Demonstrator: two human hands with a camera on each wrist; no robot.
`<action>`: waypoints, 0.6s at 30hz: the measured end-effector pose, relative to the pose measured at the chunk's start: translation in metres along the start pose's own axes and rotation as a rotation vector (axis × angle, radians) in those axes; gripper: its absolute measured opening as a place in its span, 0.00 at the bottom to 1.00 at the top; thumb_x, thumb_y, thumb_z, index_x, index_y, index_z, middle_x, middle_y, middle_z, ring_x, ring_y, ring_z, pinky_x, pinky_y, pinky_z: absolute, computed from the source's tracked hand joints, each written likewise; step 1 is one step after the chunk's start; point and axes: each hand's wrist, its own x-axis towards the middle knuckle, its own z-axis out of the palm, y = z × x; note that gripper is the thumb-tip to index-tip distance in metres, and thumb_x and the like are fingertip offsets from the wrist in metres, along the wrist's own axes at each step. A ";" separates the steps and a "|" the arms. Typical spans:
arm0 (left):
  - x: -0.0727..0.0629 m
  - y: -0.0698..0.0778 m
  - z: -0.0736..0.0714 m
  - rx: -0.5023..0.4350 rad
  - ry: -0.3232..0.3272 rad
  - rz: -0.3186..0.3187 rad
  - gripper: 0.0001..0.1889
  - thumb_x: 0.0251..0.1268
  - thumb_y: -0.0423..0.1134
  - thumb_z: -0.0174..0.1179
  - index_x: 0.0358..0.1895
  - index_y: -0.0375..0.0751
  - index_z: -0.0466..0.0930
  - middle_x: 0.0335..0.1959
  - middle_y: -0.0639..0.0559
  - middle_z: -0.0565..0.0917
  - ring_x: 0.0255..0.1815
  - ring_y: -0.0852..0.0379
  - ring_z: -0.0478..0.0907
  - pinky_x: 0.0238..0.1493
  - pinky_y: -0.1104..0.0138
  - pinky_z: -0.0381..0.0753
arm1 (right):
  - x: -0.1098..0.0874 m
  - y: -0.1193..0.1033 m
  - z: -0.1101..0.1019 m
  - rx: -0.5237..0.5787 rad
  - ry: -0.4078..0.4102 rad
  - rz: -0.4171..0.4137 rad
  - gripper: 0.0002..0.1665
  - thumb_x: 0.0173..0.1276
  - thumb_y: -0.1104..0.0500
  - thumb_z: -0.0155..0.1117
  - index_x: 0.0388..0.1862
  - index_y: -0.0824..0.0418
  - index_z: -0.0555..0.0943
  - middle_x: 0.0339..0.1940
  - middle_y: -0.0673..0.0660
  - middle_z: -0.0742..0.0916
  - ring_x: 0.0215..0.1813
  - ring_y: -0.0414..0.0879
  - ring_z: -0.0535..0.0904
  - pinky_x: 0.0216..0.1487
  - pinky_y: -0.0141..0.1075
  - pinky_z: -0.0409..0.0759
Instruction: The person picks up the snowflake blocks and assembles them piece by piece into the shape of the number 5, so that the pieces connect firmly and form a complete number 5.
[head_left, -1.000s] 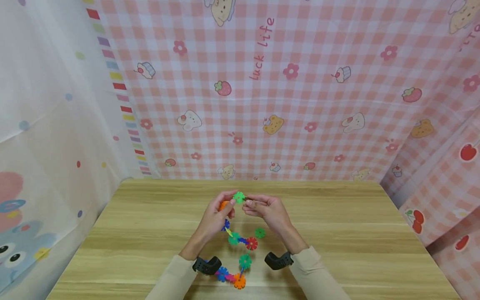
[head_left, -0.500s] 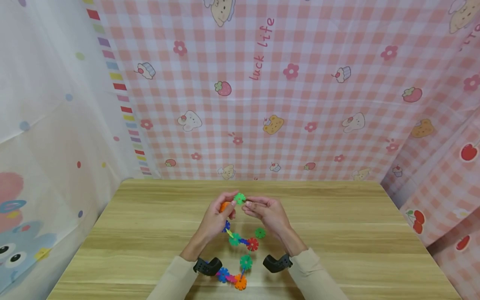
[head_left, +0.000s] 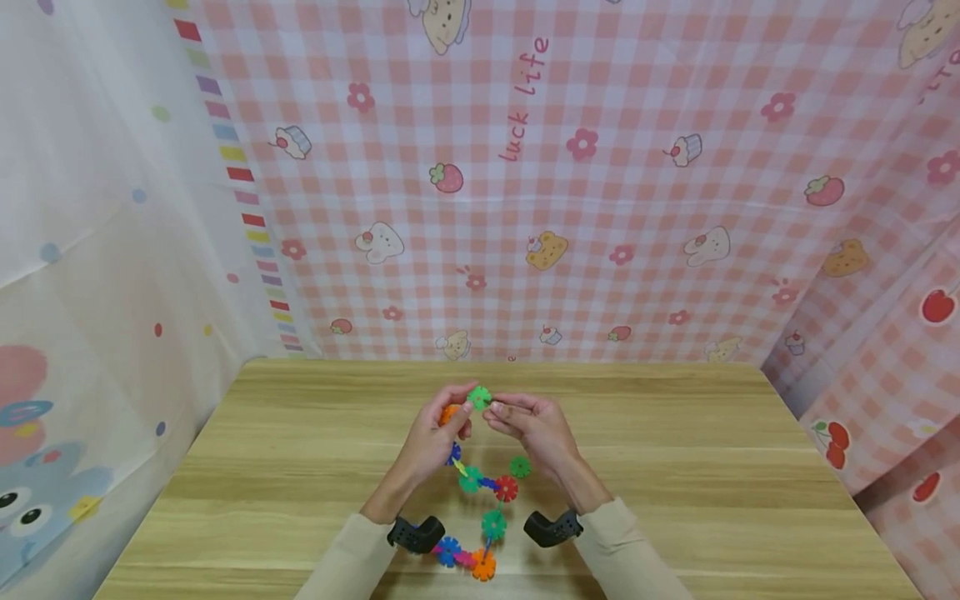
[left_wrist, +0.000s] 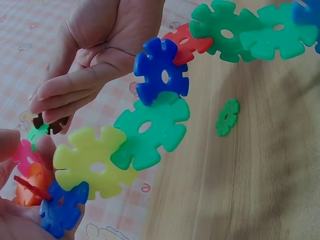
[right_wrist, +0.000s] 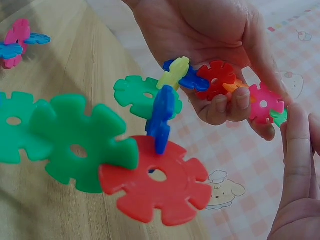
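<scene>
Above the table, my left hand holds one end of a chain of notched plastic snowflake discs. Its fingers curl round a pink disc, an orange disc and a red disc. At the chain's tip, a light green disc sits between both hands. My right hand pinches a dark brown disc against the light green one; whether the slots are joined cannot be told. The chain hangs down through yellow, green and blue discs to a red disc.
A loose green disc lies on the wooden table near my right hand. The chain's lower part, with an orange disc, runs between my forearms towards the left wrist. A checked cloth hangs behind the table.
Both hands stay almost in place, with the brown disc held at the light green one. The hanging chain has shifted slightly to the right and nearer to me.
</scene>
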 end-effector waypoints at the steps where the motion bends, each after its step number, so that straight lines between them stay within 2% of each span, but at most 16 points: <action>1: 0.000 0.000 0.000 -0.003 -0.001 -0.003 0.17 0.79 0.38 0.49 0.66 0.51 0.73 0.42 0.48 0.77 0.31 0.55 0.75 0.35 0.67 0.78 | 0.000 0.000 0.000 -0.001 0.000 0.001 0.19 0.72 0.71 0.58 0.57 0.83 0.74 0.38 0.56 0.91 0.42 0.44 0.88 0.49 0.35 0.83; 6: 0.000 -0.001 -0.001 -0.012 -0.009 -0.023 0.17 0.79 0.38 0.50 0.65 0.51 0.73 0.44 0.46 0.77 0.31 0.54 0.74 0.33 0.68 0.77 | 0.000 0.000 -0.001 -0.024 -0.011 -0.002 0.19 0.71 0.71 0.59 0.57 0.83 0.74 0.39 0.56 0.90 0.42 0.44 0.88 0.49 0.36 0.84; 11: 0.000 -0.002 -0.003 0.020 -0.003 -0.029 0.17 0.77 0.41 0.53 0.64 0.53 0.74 0.48 0.40 0.78 0.32 0.55 0.74 0.31 0.69 0.75 | -0.001 0.002 -0.002 -0.044 -0.024 -0.009 0.19 0.72 0.70 0.59 0.57 0.82 0.75 0.40 0.57 0.90 0.42 0.44 0.88 0.50 0.37 0.84; 15: 0.001 -0.003 -0.003 0.036 0.015 -0.034 0.17 0.76 0.41 0.54 0.64 0.54 0.75 0.48 0.44 0.78 0.32 0.53 0.74 0.31 0.68 0.76 | -0.001 0.002 -0.002 -0.043 -0.024 -0.003 0.19 0.72 0.69 0.59 0.57 0.81 0.74 0.39 0.57 0.90 0.41 0.44 0.88 0.50 0.37 0.84; 18: 0.002 -0.002 -0.003 0.032 0.027 -0.036 0.17 0.76 0.40 0.55 0.63 0.54 0.75 0.47 0.45 0.78 0.32 0.48 0.75 0.30 0.68 0.76 | -0.001 0.002 -0.002 -0.045 -0.033 0.003 0.20 0.73 0.69 0.59 0.59 0.81 0.73 0.38 0.54 0.90 0.40 0.44 0.88 0.49 0.37 0.84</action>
